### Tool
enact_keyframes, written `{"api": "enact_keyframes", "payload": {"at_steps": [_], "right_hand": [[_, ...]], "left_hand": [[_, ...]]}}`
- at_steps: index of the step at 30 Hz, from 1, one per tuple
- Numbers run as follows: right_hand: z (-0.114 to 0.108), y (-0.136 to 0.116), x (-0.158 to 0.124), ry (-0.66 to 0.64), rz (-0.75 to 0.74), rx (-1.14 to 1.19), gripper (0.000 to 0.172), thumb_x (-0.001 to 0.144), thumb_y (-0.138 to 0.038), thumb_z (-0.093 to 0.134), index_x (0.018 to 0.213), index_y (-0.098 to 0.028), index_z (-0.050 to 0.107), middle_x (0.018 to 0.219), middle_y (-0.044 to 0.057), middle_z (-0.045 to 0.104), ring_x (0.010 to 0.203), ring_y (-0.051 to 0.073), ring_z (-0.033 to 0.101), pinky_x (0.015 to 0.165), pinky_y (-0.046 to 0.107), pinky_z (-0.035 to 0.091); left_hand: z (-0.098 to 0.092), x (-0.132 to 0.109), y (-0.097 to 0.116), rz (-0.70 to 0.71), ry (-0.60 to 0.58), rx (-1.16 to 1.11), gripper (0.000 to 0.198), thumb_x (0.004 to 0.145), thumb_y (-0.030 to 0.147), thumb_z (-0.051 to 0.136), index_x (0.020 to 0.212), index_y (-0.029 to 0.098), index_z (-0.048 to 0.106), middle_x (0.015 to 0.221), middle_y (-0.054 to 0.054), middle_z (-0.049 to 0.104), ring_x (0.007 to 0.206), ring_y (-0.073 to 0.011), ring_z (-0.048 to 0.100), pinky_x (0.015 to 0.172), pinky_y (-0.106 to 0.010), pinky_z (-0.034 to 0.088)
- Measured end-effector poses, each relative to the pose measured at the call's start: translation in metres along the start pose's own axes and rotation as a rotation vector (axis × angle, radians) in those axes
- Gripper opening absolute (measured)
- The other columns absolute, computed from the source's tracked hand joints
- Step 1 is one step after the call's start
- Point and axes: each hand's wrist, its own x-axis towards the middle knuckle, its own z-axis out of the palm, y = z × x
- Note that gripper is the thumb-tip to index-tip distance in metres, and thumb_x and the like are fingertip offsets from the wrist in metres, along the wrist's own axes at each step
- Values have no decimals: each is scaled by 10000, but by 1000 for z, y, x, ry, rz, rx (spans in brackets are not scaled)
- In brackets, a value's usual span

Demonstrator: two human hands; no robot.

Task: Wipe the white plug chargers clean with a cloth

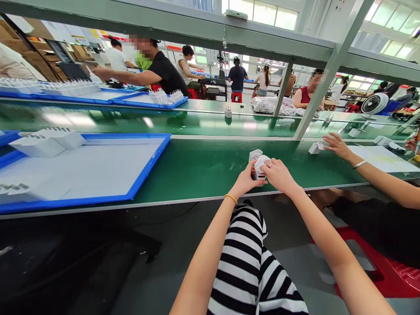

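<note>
Above the front edge of the green bench, my left hand (246,178) is closed around a white plug-in charger (260,176). My right hand (276,173) pinches a small white wad (261,162), which looks like cloth, against the top of that charger. The fingers cover part of both. Just behind my hands is another white charger (255,154), standing on the bench; I cannot tell whether my left fingers touch it.
At left lies a blue-rimmed tray (149,164) with white chargers (49,142). A co-worker's hand (339,145) reaches toward a white charger (315,148) at right. A metal post (323,87) rises behind the bench. One charger (228,112) stands on the far strip.
</note>
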Motion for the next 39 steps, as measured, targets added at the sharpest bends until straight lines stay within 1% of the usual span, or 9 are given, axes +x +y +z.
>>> {"api": "enact_keyframes", "payload": {"at_steps": [3,8,10,15,24,30,33,37,39], "right_hand": [[-1,-1,0,-5,-9,-4,222,852,-59,520,1002,-177,632,947,102,642,865,243,484,738,337,283],[-8,-1,0,-56,-30,29,235,838,-36,517,991,-177,626,928,95,643,861,238,486,742,332,283],[-10,-1,-1,-75,-29,54,233,835,-28,515,979,-177,622,924,94,645,859,234,488,744,328,284],[-13,0,-2,-90,-29,92,250,827,-13,494,967,-185,609,937,92,645,876,236,490,737,325,287],[-9,-1,-6,-84,-32,210,239,805,-6,452,892,-199,561,912,80,625,853,224,486,753,317,318],[3,-5,-10,-5,204,671,95,891,-179,425,825,-213,484,895,58,599,862,204,509,756,296,396],[10,-5,-6,86,378,860,149,916,-319,425,815,-217,466,881,47,601,845,194,535,740,289,420],[15,0,5,248,692,855,289,952,-445,358,902,-206,514,873,33,622,795,178,563,724,275,427],[16,3,12,204,804,744,338,954,-495,358,926,-212,541,866,31,636,785,186,580,695,278,421]], "left_hand": [[1,2,-4,33,11,27,729,651,328,825,1301,222,511,1121,-59,679,992,-236,652,900,-381,522],[3,3,-7,168,42,79,382,685,322,794,1019,160,704,1467,-137,470,1077,-263,628,866,-344,533],[3,1,-4,192,35,127,322,720,320,767,999,168,717,1466,-121,484,1076,-261,629,857,-337,530],[5,-7,8,213,75,289,318,771,306,726,1075,216,701,1251,-61,656,1078,-244,629,936,-334,487],[6,-20,10,210,93,353,304,804,347,708,1085,233,693,1209,-53,677,1059,-238,645,926,-322,491],[4,-22,7,271,75,388,499,846,363,671,1316,257,543,1363,-60,585,1249,-233,554,1054,-335,423],[1,-20,7,211,123,433,587,845,367,676,1387,276,470,1385,-62,568,1243,-241,561,1030,-342,442],[-12,-16,9,143,159,524,601,823,362,703,1381,328,484,1408,-38,560,1218,-272,581,990,-368,474],[-22,-14,8,111,191,578,499,815,346,710,1295,328,572,1421,-36,553,1208,-291,586,989,-392,478]]}}
